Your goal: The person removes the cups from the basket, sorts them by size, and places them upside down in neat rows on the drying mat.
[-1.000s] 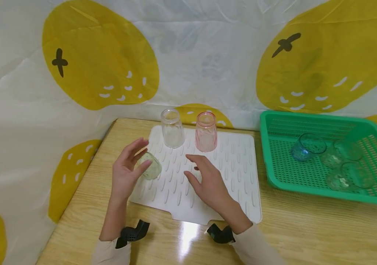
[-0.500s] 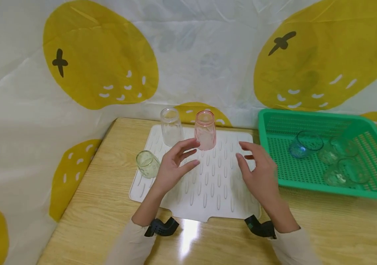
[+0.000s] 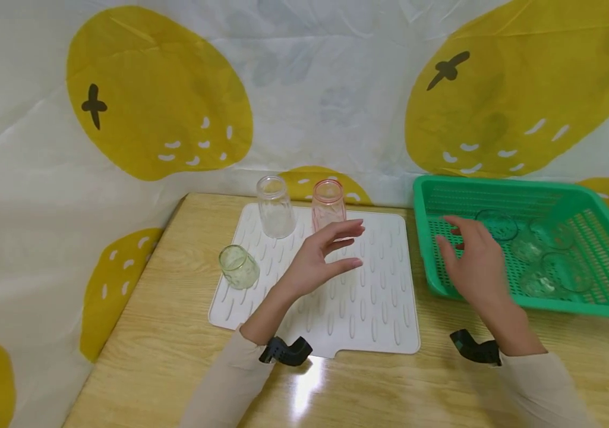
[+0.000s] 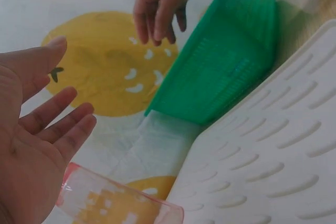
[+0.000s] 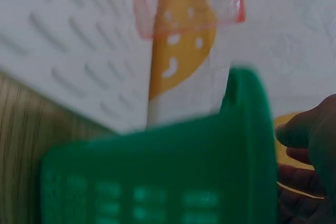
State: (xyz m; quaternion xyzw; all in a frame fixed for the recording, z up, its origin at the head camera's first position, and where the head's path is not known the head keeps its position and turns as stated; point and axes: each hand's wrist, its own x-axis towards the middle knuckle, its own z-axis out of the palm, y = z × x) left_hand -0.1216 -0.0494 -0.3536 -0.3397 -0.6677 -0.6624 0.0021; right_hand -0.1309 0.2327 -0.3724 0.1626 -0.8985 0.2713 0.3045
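Observation:
My left hand [image 3: 317,261] hovers over the white ridged mat [image 3: 384,321], fingers loosely bent and nothing between them. It partly covers a pink glass [image 3: 328,205] in the head view. My right hand [image 3: 476,261] is above the left part of a green plastic basket [image 3: 427,279], also holding nothing. A blue glass [image 3: 501,226] lies just beyond its fingers, partly hidden by them. Two clear glasses, a farther glass [image 3: 555,235] and a nearer glass [image 3: 571,273], are in the basket too. On the mat stand a clear glass [image 3: 276,214] and a small green glass [image 3: 239,267].
The wooden table [image 3: 149,333] lies under the mat and basket. A white cloth with yellow fruit prints [image 3: 160,95] hangs behind and on the left. The basket's raised rim borders the mat's right side.
Both hands have moved right. The left has left the small green glass and crossed the mat; the right has gone from over the mat to over the basket.

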